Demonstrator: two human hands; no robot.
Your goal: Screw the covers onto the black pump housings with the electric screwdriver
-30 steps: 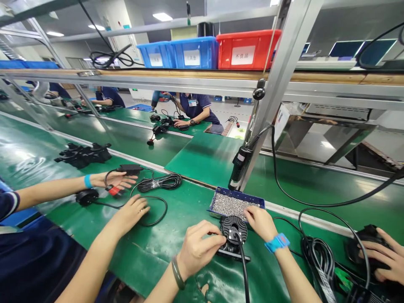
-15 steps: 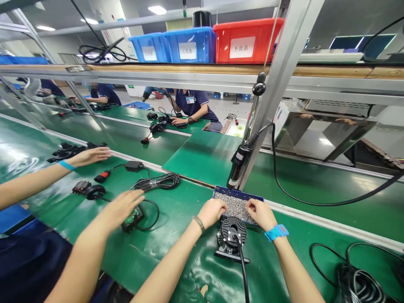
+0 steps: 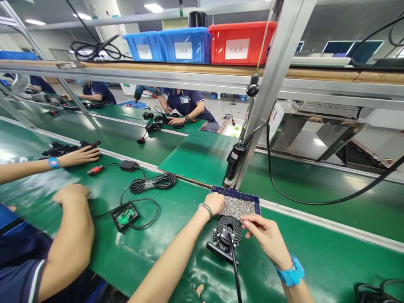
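My left hand [image 3: 215, 203] is at the left end of a blue tray [image 3: 257, 202] of small silver screws [image 3: 238, 207], its fingers curled down and partly hidden. Thumb and forefinger of my right hand [image 3: 267, 233] pinch what looks like a tiny screw, beside the upper right edge of a black ribbed round housing [image 3: 225, 235]. That housing lies on the green bench just in front of the tray, with a thick black cable [image 3: 235, 273] running from it toward me. Over the tray hangs a black electric screwdriver [image 3: 232, 165], its tip close to my left hand.
At left, a co-worker's hand [image 3: 80, 156] rests by black parts [image 3: 59, 149]; their other arm [image 3: 75, 223] reaches over the bench. Between us lie a coiled cable [image 3: 153, 182] and an open box with a green board [image 3: 125, 216]. A metal post [image 3: 268, 92] rises behind the tray.
My right hand has come out of the tray toward me, to the housing's edge. My left hand stays at the tray's left end. The co-worker's nearer hand has drawn back left.
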